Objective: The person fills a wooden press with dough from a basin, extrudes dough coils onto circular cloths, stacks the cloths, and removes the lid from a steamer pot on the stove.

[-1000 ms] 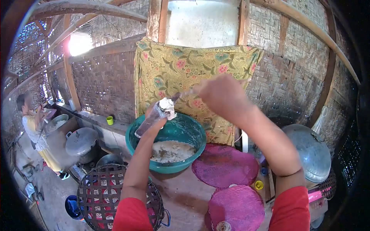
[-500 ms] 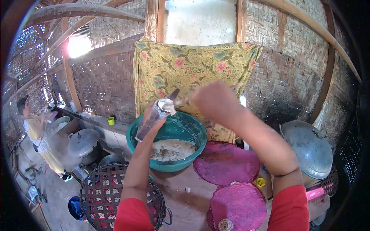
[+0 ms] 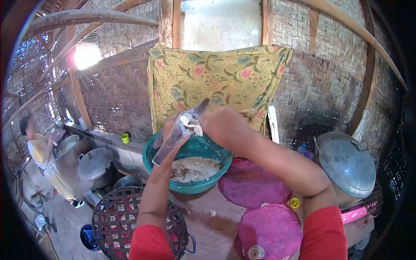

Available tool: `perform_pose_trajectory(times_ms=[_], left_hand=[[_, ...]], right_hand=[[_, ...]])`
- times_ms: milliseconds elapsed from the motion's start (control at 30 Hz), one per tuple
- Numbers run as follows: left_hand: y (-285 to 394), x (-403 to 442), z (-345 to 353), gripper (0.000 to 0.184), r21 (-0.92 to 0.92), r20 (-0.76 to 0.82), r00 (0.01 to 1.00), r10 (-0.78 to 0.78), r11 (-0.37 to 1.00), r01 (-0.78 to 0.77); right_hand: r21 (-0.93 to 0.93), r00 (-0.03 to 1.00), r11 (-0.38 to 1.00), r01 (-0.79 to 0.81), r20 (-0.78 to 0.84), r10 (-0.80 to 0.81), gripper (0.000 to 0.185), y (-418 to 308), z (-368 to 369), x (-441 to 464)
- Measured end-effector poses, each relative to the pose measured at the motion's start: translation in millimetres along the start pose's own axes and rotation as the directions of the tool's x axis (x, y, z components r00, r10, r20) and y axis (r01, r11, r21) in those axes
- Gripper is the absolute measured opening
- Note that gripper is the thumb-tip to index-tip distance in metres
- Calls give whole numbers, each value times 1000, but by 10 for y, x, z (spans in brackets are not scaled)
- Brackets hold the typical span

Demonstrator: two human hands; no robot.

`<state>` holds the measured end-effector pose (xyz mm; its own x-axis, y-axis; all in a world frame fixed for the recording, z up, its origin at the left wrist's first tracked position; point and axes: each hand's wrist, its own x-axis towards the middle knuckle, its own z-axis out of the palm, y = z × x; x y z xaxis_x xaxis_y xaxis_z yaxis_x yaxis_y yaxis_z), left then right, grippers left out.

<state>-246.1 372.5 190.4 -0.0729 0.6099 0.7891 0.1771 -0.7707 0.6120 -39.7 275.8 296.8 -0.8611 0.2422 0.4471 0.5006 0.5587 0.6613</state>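
Tool [image 3: 172, 145]: one, gripped in left hand [image 3: 170, 124]; lidded pots [image 3: 95, 164]: two.

Greyish tool [image 3: 170, 144] tilted above green basin [image 3: 193, 188], white dough [image 3: 187, 119] in mouth; pale stick [image 3: 248, 112] beside.

Walled in woven matting [image 3: 320, 82], framed by posts [image 3: 166, 26], hung with floral cloth [image 3: 216, 78] below a pale panel [image 3: 221, 26], lit through an opening [image 3: 87, 56] at left, over grey floor [image 3: 69, 227].

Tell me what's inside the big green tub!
Inside the green tub lies a pale, lumpy mixture. It hides the bottom beneath it, and the left forearm covers some of the left side, so I can't see there.
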Motion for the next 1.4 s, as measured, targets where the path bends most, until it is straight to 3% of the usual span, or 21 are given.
perform_pose_trajectory(times_ms=[33, 67, 167, 233, 300, 333, 400, 433, 533, 633, 700, 800, 833, 900, 1033, 1100, 1133, 1233, 1300, 1367, 1400], left_hand=[[-155, 39, -36, 20, -416, 15, 984, -178, 893, 168], [155, -18, -63, 23, 354, -48, 986, 161, 926, -134], [247, -11, -166, 25, 468, -58, 991, 120, 880, -79], [330, -23, -103, 30, 506, -13, 968, 250, 837, -209], [404, 7, -1, 35, 287, -98, 994, 50, 958, -20], [167, 54, -89, 41, 264, -43, 998, -42, 963, 52], [-138, 63, -249, 38, 371, -64, 997, 52, 928, -24], [-339, 102, -346, 34, 473, -74, 986, 150, 875, -98], [-845, 294, -529, 33, 318, -198, 971, 131, 946, -62], [-776, 312, -452, 34, 185, -201, 978, 60, 983, -23], [-520, 252, -340, 34, 485, -58, 968, 245, 854, -187], [-801, 293, -495, 38, 415, -18, 988, 155, 900, -134], [-859, 256, -549, 39, 398, -23, 992, 123, 911, -103], [-671, 176, -576, 42, 364, -33, 998, 58, 931, -42], [-749, 174, -817, 46, 357, -74, 974, -216, 906, 228], [-393, 70, -850, 42, 484, -140, 978, -157, 851, 206], [-119, -2, -870, 40, 548, -184, 977, -109, 814, 194], [759, -202, -960, 35, 640, -317, 948, 17, 742, 200], [1330, -403, -967, 29, 601, -414, 908, 65, 768, 219], [1391, -520, -1193, 20, 274, -554, 798, 236, 957, -93], [1537, -603, -1259, 21, 230, -580, 777, 245, 964, -132]], right_hand=[[-5, 1000, 1000, 9, -4, -9, 13, 84, -56, -60], [9, 997, 997, -80, 17, 80, 17, 185, -180, -143], [116, 958, 953, -280, -32, 285, 27, 266, -118, -221], [219, 908, 897, -385, -86, 410, 33, 198, 201, -240], [520, 915, 792, -319, -48, 401, 49, -52, 701, -194], [523, 914, 790, -320, -48, 402, 49, -184, 851, -233], [852, 867, 468, -237, -32, 498, 50, -378, 1055, -306], [852, 867, 470, -231, -38, 496, 50, -341, 1099, -332], [834, 902, 518, -190, -61, 428, 48, -183, 1166, -480], [904, 866, 378, -202, -16, 500, 44, -45, 1140, -411], [899, 862, 288, -331, 164, 480, 39, -84, 1116, -337], [892, 871, 220, -395, 287, 399, 34, -108, 1109, -326], [893, 871, 216, -395, 290, 396, 34, -115, 1132, -356], [974, 941, 11, -225, 215, 260, 32, -110, 1226, -475], [963, 969, 181, -198, 164, 184, 32, -275, 1603, -821], [589, 860, 683, -432, 497, 115, 34, -509, 1666, -1001], [598, 852, 668, -442, 513, 104, 34, -642, 1677, -1068], [884, 987, 457, -95, 23, 160, 30, -1093, 1654, -1148], [873, 844, 283, -397, 469, -261, 17, -1678, 1830, -1384], [877, 911, 280, -390, 411, -20, 13, -2391, 2177, -1877], [882, 912, 269, -388, 409, -23, 13, -2602, 2206, -1962]])
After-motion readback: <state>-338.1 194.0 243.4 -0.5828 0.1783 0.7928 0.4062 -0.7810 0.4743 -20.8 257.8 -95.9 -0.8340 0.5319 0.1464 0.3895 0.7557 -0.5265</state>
